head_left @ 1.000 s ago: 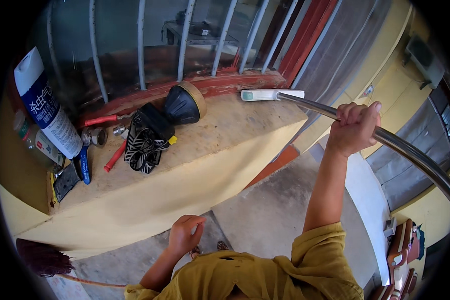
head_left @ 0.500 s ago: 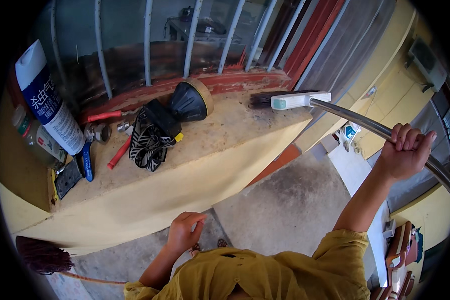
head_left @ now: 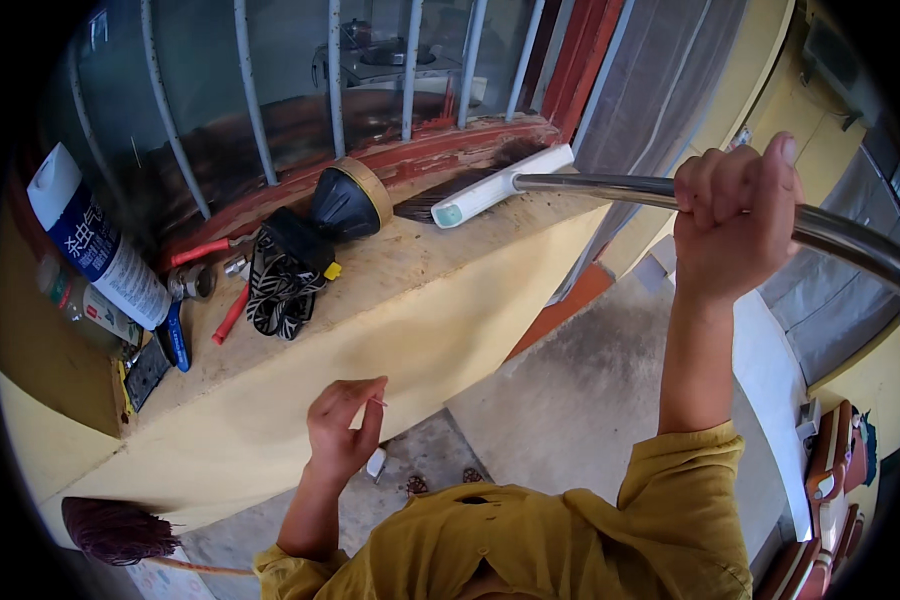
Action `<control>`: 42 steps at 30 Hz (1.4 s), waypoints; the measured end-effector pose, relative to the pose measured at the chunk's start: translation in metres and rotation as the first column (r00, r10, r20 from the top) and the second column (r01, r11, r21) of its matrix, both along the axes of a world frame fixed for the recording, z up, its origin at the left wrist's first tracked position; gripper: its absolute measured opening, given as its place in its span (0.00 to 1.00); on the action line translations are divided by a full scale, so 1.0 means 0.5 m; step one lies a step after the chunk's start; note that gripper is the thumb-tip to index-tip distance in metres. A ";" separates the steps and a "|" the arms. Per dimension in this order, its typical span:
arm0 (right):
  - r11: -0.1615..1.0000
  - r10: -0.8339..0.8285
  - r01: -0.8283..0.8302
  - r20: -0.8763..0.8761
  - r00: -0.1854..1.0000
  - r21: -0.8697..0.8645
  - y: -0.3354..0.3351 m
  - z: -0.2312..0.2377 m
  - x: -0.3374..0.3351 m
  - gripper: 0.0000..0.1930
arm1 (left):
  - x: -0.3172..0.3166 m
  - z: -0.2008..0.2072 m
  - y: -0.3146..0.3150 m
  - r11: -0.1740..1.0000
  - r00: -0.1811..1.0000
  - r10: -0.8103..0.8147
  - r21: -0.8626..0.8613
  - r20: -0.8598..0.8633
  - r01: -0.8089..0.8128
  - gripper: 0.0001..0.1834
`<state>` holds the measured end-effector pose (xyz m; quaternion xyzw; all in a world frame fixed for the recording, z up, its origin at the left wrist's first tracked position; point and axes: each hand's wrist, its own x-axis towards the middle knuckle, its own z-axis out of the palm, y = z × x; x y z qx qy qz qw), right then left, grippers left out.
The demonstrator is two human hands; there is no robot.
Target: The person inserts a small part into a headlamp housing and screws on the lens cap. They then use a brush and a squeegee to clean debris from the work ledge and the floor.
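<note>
1. Head view, hidden stuff first: we see our right hand (head_left: 732, 215) up high, but the shiny metal pole (head_left: 610, 187) goes behind the fingers & its far end runs off the right edge.
2. The brush head (head_left: 500, 186), white w/ dark bristles, lies on the ledge (head_left: 410, 290) by the window bars. Its bristles sit in shadow, hard to see well.
3. Our left hand (head_left: 342, 425) is low, in front of the ledge wall. Something tiny & thin sits at the fingertips (head_left: 373, 402); too small to tell what it is.
4. We can't tell if the left fingers pinch it or only touch it. They are bent, half curled.
5. Right fingers are wrapped tight round the pole, thumb sticking up. The brush head is well away from that hand, off to its left.
6. On the ledge, left of the brush: a black lamp (head_left: 346, 202) w/ a gold rim, a black-white strap (head_left: 278, 290), red-handled tools (head_left: 228, 316), a white & blue bottle (head_left: 95, 245).
7. A dark purple broom (head_left: 115, 530) lies low at the left, partly cut by the dark rim.
</note>
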<state>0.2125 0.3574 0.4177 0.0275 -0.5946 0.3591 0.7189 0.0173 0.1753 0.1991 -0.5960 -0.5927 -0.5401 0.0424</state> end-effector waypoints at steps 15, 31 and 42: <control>0.991 -0.077 0.056 -0.178 0.981 -0.119 0.054 0.018 0.028 0.21 | -0.132 0.193 0.099 0.907 0.858 0.363 -0.074 -0.362 -0.415 0.25; 0.998 -0.068 0.067 -0.117 0.991 -0.009 0.033 0.064 0.170 0.22 | -0.153 0.156 0.151 0.909 0.909 0.416 -0.044 0.035 -0.414 0.21; 0.999 0.043 -0.037 -0.166 0.985 0.039 -0.024 -0.019 0.028 0.21 | -0.240 0.131 0.144 0.870 0.842 0.268 0.257 0.467 -0.420 0.09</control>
